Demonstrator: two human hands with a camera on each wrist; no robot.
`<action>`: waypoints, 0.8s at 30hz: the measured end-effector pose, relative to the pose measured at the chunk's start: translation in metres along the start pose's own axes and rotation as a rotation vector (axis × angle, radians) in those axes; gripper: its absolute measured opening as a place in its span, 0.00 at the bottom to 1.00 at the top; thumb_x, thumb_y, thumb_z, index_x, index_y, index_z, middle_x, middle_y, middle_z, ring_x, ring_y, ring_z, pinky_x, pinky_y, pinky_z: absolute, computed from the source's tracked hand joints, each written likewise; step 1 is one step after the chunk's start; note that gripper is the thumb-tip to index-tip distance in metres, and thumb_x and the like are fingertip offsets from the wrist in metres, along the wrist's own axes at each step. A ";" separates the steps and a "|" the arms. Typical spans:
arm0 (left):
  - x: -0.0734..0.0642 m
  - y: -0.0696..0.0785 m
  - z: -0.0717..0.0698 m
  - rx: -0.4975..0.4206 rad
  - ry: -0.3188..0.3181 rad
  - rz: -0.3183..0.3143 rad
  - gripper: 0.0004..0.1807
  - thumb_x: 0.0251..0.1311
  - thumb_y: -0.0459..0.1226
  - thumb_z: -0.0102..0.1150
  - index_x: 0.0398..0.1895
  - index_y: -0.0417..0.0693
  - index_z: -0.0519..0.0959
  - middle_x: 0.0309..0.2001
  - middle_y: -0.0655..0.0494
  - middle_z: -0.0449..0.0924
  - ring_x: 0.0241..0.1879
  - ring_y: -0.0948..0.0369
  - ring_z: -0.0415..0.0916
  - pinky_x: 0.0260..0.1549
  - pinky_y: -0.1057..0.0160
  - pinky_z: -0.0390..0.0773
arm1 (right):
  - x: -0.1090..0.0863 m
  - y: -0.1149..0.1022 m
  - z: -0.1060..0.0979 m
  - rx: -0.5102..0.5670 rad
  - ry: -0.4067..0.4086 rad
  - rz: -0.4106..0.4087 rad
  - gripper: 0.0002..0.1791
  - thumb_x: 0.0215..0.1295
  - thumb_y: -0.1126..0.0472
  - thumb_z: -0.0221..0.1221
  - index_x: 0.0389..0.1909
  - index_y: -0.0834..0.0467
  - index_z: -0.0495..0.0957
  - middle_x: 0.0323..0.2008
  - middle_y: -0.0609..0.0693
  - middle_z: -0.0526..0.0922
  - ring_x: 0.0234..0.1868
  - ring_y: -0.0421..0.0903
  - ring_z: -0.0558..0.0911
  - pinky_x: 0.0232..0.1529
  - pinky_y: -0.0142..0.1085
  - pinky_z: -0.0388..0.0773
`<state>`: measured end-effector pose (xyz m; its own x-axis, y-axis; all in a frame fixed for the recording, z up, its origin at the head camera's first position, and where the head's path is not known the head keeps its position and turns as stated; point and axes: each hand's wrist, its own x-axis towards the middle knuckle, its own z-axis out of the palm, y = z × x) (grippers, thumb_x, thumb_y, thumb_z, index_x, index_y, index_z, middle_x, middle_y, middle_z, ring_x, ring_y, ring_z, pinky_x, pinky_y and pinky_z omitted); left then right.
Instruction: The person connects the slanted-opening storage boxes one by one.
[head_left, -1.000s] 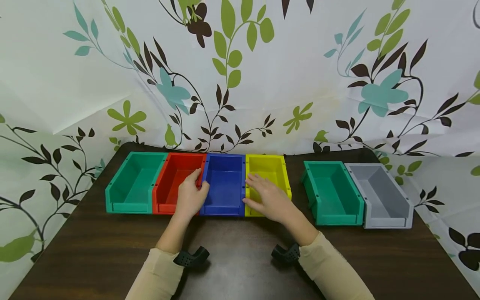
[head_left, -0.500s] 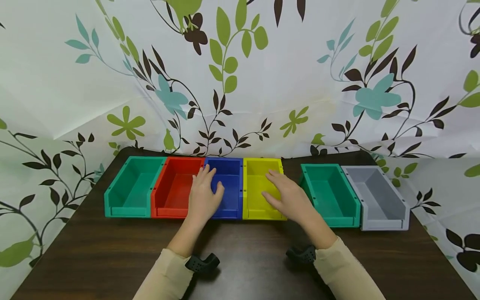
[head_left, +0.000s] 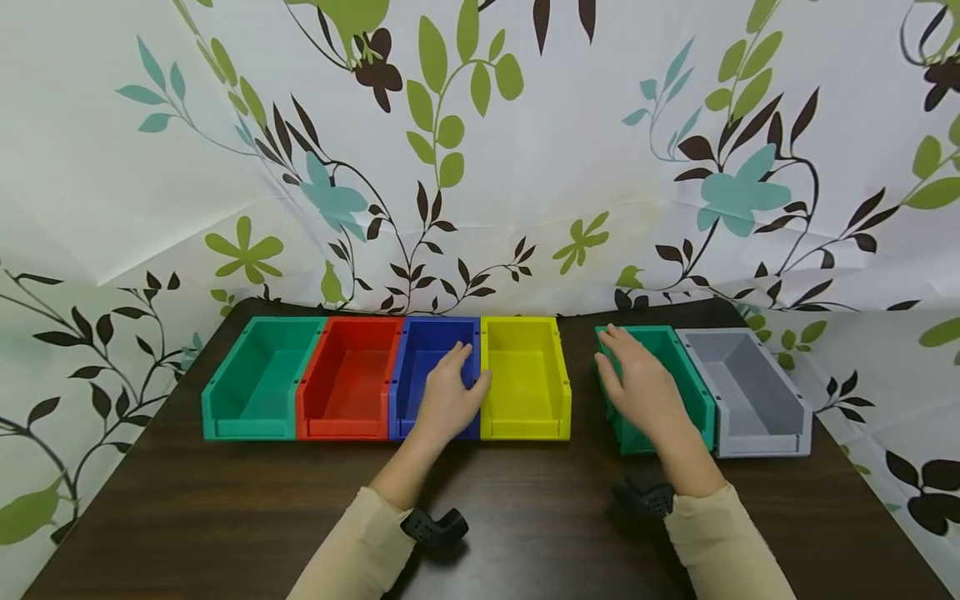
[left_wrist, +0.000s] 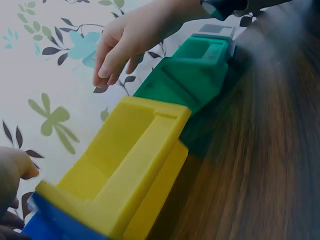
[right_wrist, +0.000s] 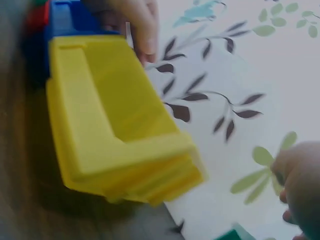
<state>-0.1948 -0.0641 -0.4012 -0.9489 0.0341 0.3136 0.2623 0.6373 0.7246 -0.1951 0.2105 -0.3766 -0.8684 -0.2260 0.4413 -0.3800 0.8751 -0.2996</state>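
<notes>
My left hand (head_left: 447, 400) is over the blue bin (head_left: 416, 367), its fingers extended and its thumb beside the left wall of the yellow bin (head_left: 527, 375). Above the right-hand green bin (head_left: 678, 358) hovers my right hand (head_left: 641, 387), fingers straight and thumb apart, near that bin's left wall. Nothing is held by either hand. In the left wrist view the right hand (left_wrist: 122, 45) appears above the bins with loosely bent fingers. The right wrist view shows the yellow bin (right_wrist: 120, 90) large, with the left hand's fingers (right_wrist: 142, 25) behind it.
The red bin (head_left: 352, 375) and another green bin (head_left: 262, 375) continue the row on the left. A grey bin (head_left: 750, 383) stands against the right-hand green one. All sit on a dark wooden table (head_left: 525, 517), before a leaf-patterned cloth (head_left: 510, 167).
Both hands have moved right: the left from between the red and blue bins to over the blue one, the right from over the yellow bin to over the green one. The bins keep their places.
</notes>
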 end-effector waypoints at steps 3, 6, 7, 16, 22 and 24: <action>0.003 0.001 0.006 -0.027 -0.023 -0.024 0.29 0.59 0.41 0.58 0.61 0.33 0.71 0.63 0.35 0.69 0.64 0.43 0.66 0.61 0.45 0.67 | 0.001 0.010 -0.006 -0.008 -0.055 0.086 0.25 0.72 0.57 0.48 0.63 0.67 0.67 0.66 0.65 0.65 0.67 0.64 0.64 0.62 0.60 0.63; 0.004 0.003 0.010 -0.048 -0.030 -0.055 0.28 0.58 0.39 0.58 0.61 0.34 0.71 0.62 0.36 0.70 0.62 0.44 0.68 0.59 0.47 0.70 | 0.001 0.020 -0.013 -0.012 -0.105 0.168 0.26 0.72 0.57 0.46 0.64 0.69 0.64 0.67 0.69 0.62 0.67 0.68 0.60 0.64 0.62 0.58; 0.005 0.004 0.010 -0.056 -0.029 -0.065 0.28 0.57 0.38 0.58 0.61 0.34 0.71 0.61 0.36 0.71 0.60 0.45 0.71 0.57 0.48 0.72 | 0.001 0.023 -0.015 -0.015 -0.114 0.191 0.26 0.72 0.57 0.45 0.65 0.70 0.63 0.66 0.71 0.61 0.67 0.69 0.60 0.64 0.62 0.57; 0.003 0.007 0.007 -0.123 0.005 -0.168 0.26 0.56 0.34 0.53 0.60 0.35 0.72 0.52 0.37 0.78 0.08 0.66 0.50 0.08 0.70 0.58 | 0.000 0.033 -0.020 -0.060 -0.141 0.314 0.29 0.71 0.57 0.46 0.63 0.74 0.62 0.61 0.75 0.65 0.65 0.70 0.62 0.62 0.63 0.60; 0.000 0.002 0.000 -0.096 0.069 -0.177 0.25 0.55 0.32 0.52 0.58 0.33 0.73 0.30 0.38 0.82 0.06 0.73 0.43 0.07 0.70 0.54 | -0.001 0.033 -0.019 -0.060 -0.133 0.336 0.30 0.71 0.56 0.47 0.64 0.74 0.61 0.62 0.76 0.64 0.64 0.72 0.62 0.60 0.64 0.61; -0.001 0.000 -0.003 -0.090 0.076 -0.186 0.25 0.55 0.32 0.52 0.58 0.34 0.73 0.28 0.39 0.82 0.06 0.72 0.43 0.07 0.70 0.53 | -0.001 0.031 -0.018 -0.058 -0.127 0.343 0.30 0.70 0.55 0.47 0.64 0.74 0.61 0.62 0.76 0.63 0.63 0.73 0.63 0.59 0.64 0.62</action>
<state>-0.1931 -0.0670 -0.3999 -0.9674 -0.1381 0.2120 0.1014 0.5561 0.8249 -0.2004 0.2454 -0.3708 -0.9763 0.0367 0.2135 -0.0441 0.9312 -0.3619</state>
